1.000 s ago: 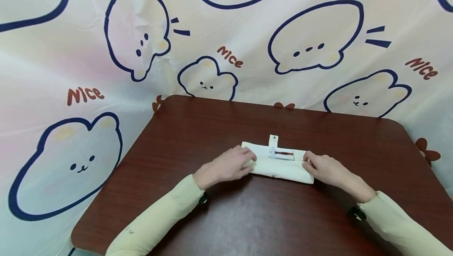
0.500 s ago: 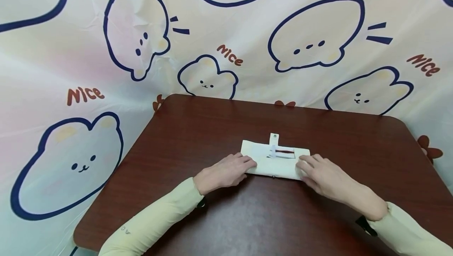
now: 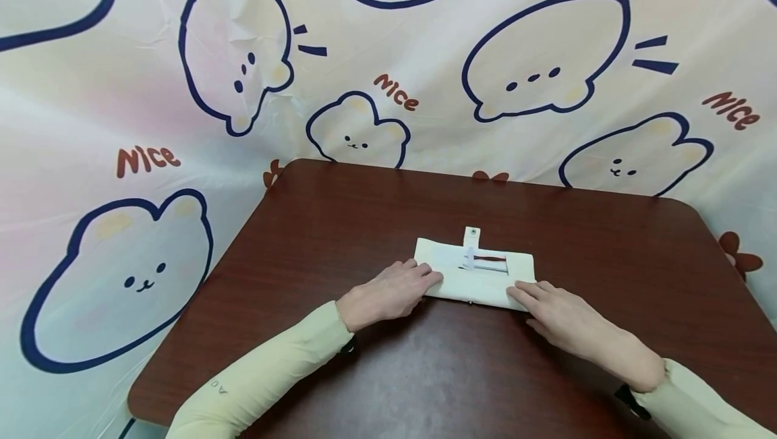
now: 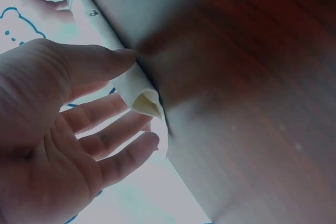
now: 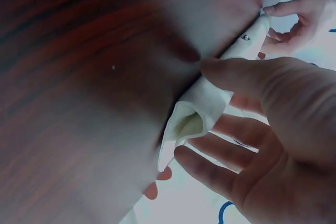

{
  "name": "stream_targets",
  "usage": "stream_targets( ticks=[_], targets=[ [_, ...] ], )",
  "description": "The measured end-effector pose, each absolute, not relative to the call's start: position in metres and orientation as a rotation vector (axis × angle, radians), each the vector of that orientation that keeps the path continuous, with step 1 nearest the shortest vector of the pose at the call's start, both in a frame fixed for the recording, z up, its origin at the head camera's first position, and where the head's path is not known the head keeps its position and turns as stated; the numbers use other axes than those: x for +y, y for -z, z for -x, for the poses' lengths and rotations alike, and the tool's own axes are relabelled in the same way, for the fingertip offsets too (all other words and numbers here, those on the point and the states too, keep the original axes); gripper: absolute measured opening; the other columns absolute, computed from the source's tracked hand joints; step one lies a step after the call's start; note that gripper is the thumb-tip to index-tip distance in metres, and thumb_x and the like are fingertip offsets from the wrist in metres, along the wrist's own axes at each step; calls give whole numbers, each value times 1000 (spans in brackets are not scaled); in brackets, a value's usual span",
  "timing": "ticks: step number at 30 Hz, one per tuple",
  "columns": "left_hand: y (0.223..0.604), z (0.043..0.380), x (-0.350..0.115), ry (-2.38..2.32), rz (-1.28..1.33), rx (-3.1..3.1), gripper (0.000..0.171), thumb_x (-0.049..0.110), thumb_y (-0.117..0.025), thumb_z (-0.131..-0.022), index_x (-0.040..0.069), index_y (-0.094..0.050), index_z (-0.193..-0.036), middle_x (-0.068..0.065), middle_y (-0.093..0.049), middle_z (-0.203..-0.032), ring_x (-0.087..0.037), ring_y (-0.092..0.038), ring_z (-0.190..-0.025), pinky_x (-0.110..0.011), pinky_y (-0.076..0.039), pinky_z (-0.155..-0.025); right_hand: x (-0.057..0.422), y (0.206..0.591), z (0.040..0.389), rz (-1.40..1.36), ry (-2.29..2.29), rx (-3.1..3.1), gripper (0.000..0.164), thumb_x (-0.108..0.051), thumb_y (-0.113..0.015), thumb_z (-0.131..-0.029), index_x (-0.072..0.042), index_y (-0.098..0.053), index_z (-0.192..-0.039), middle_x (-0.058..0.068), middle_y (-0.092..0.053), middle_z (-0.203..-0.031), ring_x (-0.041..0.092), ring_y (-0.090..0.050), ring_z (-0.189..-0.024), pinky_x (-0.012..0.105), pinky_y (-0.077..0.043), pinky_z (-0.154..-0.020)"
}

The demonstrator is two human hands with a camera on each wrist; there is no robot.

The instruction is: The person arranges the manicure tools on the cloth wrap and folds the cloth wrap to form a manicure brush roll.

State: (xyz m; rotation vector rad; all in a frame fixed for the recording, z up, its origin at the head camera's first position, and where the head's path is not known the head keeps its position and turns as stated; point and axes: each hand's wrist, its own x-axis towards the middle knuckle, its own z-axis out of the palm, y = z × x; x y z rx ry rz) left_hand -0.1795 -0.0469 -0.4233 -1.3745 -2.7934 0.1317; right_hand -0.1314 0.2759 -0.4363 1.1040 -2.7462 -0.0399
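A white folded case [image 3: 470,288] lies on the table, with a snap strap [image 3: 471,237] sticking out from its far edge. Slim items [image 3: 489,260], one reddish-brown, show on its upper face; their kind is too small to tell. My left hand [image 3: 391,292] holds the case's left end, thumb at the near fold and fingers over the top. At the right end my right hand [image 3: 570,317] holds it likewise. A metal snap [image 4: 94,12] sits on the near fold in the left wrist view. The fold's hollow end [image 5: 190,121] shows in the right wrist view.
The dark brown table [image 3: 340,216] has rounded corners. A pale curtain [image 3: 425,41] with printed cartoon figures hangs behind and to the left of it. Dark bands [image 3: 631,402] are worn at the wrists.
My right hand has shifted left onto the case, then back slightly toward its near right corner. The left fingers now lie flatter on the left end. The case stays nearly in place.
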Motion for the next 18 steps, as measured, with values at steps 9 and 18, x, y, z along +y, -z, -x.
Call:
stream_targets(
  ticks=[9, 18],
  targets=[
    [422, 180, -41, -208, 1363, -2775, 32, 13, -64, -91, 18, -55, -121, 0, -62, -103, -21, -59, -87, -29, -47, -66, 272, 444, 136, -1106, 114, -2612, 49, -5, -81, -72, -11, -60, -115, 5, -62, -101, 21, -57, -82, 31, -48, -57],
    [419, 182, -37, -212, 1378, -2749, 26, 11, -63, -91, 17, -57, -116, -2, -62, -100, -20, -62, -84, -29, -48, -64, 273, 440, 143, -1108, 34, -2656, 47, -6, -80, -73, -11, -62, -116, 4, -63, -102, 20, -58, -85, 33, -52, -63]
  ],
)
